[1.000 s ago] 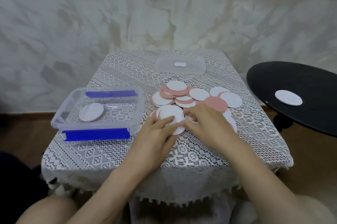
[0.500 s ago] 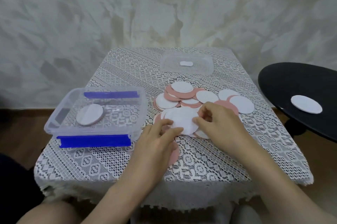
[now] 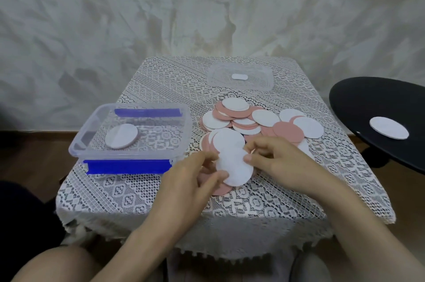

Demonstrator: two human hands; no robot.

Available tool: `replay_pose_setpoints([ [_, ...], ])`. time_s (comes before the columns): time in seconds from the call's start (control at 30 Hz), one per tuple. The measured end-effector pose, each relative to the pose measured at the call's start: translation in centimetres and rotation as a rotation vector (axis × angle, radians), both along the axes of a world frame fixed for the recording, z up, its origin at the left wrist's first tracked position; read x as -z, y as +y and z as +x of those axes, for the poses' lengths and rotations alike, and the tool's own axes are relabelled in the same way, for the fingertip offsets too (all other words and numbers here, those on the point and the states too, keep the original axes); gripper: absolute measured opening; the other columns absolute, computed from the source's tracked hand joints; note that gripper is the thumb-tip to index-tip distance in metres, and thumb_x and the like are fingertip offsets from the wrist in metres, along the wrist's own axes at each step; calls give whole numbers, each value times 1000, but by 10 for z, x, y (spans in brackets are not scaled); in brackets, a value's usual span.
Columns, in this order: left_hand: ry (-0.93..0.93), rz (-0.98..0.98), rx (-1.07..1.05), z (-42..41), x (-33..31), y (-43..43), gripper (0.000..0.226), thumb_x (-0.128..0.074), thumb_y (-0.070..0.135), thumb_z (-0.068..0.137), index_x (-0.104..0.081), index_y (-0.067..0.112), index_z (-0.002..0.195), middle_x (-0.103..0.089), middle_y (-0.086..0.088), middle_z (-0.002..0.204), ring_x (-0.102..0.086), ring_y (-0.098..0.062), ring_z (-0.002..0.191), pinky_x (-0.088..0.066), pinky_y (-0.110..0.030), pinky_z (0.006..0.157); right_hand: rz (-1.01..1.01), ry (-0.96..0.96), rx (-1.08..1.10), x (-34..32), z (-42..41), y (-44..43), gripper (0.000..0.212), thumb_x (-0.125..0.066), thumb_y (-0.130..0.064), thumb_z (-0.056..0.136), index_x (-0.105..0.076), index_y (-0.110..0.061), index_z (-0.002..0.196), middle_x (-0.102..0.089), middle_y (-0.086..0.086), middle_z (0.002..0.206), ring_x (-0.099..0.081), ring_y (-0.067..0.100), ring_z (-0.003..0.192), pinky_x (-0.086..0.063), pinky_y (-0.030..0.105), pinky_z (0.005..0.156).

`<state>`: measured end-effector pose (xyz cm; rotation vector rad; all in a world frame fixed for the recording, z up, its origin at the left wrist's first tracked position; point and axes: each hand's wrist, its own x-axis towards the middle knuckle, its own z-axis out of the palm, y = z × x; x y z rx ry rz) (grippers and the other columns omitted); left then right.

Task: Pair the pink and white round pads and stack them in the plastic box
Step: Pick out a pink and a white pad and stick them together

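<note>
Left hand (image 3: 184, 180): thumb and fingertips pinch the near-left edge of the white pad (image 3: 234, 166)
Right hand (image 3: 278, 162): thumb and forefinger pinch the same pad at its right edge, other fingers curled
Position of white pad: between both hands, low over the cloth, at the near edge of the pile
Pink pad (image 3: 220, 189): directly beneath the white one, showing at its lower left; lifted or lying on the cloth, cannot tell
Pile (image 3: 253, 120): loose pink and white pads, overlapping, mid-table behind the hands
Plastic box (image 3: 127, 166): clear, blue clips, open, left of the pile; one stored pad (image 3: 121, 136) inside, white face up
Lid (image 3: 220, 79): clear, lying flat at the far side
Table (image 3: 253, 206): draped in white lace cloth
Side table (image 3: 368, 102): black, round, to the right; one stray pad (image 3: 389, 127) on it, well apart from the rest
Step in hand: likely setting white onto pink to form a pair
Next move: probably squaring the two edges, then carrying the pair left onto the stored pad; thin discs may slide apart under a loose grip
</note>
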<state>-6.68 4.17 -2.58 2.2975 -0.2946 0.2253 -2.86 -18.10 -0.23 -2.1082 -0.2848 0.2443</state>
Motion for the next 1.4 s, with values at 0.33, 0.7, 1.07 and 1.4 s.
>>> replay_pose_setpoints([
  [0.33,61,44,16,-8,-2,28,25,-63,47,92,-59,26,80,-54,17,61,-47,-8,57,-31,-23,52,-5,35,-127,3,-17,35,8,-64,-27,97,-68,-28,91,-74,-6,76,-68,23,76,-52,44,77],
  [0.7,164,22,38,-3,-3,46,38,-49,53,89,-58,17,81,-61,-3,72,-57,-20,72,-46,-41,68,-480,-134,-91,4,-11,39,55,-68,-55,84,-54,-45,137,-48,-14,70,-51,9,77,-38,31,63],
  [1.07,174,14,25,-5,-5,34,25,-54,36,99,-60,19,81,-56,3,65,-46,-7,59,-36,-32,57,-459,-215,101,3,-19,20,21,-64,-37,94,-46,-29,86,-58,-10,77,-56,7,71,-47,37,68],
  [1.4,223,-104,25,-9,-10,24,22,-48,28,103,-65,22,91,-64,-1,56,-59,-5,48,-39,-23,51,8,-39,105,-1,-26,14,20,-58,-21,101,-63,-25,83,-66,-5,65,-59,12,52,-50,32,55],
])
